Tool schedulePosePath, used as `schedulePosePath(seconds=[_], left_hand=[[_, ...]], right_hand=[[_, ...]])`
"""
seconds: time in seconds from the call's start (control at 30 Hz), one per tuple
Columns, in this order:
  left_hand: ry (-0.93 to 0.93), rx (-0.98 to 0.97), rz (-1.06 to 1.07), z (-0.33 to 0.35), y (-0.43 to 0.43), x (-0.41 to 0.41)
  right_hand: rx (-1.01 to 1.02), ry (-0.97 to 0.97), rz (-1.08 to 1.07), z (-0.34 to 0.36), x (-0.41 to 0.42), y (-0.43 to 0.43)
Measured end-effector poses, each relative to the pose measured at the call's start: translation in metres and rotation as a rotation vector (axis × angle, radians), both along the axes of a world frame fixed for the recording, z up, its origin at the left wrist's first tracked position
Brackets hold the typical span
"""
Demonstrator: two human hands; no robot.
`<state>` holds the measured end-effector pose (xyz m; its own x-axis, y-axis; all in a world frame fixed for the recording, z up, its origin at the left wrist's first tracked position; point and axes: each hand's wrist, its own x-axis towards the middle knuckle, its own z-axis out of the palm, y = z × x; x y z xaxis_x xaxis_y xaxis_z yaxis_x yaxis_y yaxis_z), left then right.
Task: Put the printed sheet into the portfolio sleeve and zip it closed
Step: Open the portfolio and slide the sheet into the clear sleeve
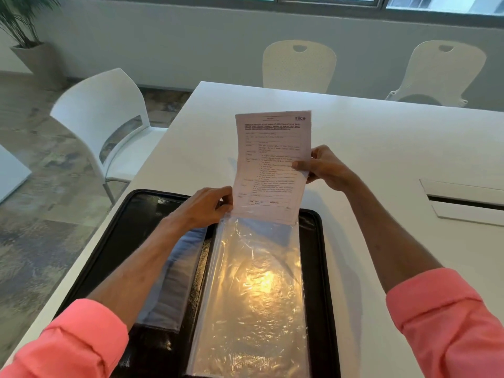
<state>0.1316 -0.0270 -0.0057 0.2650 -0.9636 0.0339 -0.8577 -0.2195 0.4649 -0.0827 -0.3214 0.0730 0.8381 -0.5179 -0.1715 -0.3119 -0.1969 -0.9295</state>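
While the black zip-around leather portfolio (128,241) lies open flat on the white table (381,137), the printed white paper sheet (272,159) stands nearly upright over it, bottom edge right at the mouth of the shiny clear plastic sleeve (256,290). The left hand (203,207) pinches the top left corner of that sleeve where it meets the sheet's lower left corner, fingers curled tight. The right hand (324,167) grips the sheet's right edge, thumb on the front, fingers behind. Both pink sleeves are rolled up. Three white plastic chairs (109,124) sit around the table.
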Motion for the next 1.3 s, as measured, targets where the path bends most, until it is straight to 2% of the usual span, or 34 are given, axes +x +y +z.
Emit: schedulePosePath(seconds=[0.1,0.23,0.4,0.73,0.93,1.07,1.3], left_hand=[[0.007,0.041,-0.022,0.002,0.002,0.003],[-0.097,0.102,-0.064,0.005,0.001,0.012],[-0.2,0.076,-0.096,0.009,0.001,0.014],[-0.071,0.091,-0.083,0.003,-0.007,0.006],[-0.195,0.05,-0.147,0.001,-0.031,-0.021],[-0.198,-0.023,-0.218,0.0,-0.058,-0.053],[-0.246,-0.16,-0.19,-0.007,-0.082,-0.077]], right_hand=[[-0.002,0.003,-0.013,0.005,0.001,-0.002],[0.0,-0.006,-0.022,0.006,0.001,-0.004],[-0.005,0.004,0.0,0.003,0.003,-0.004],[0.004,0.019,0.052,-0.009,0.014,-0.009],[-0.004,0.048,0.056,-0.02,0.011,-0.014],[0.017,0.042,0.047,-0.022,0.009,-0.015],[0.059,0.046,0.044,-0.026,0.006,-0.013]])
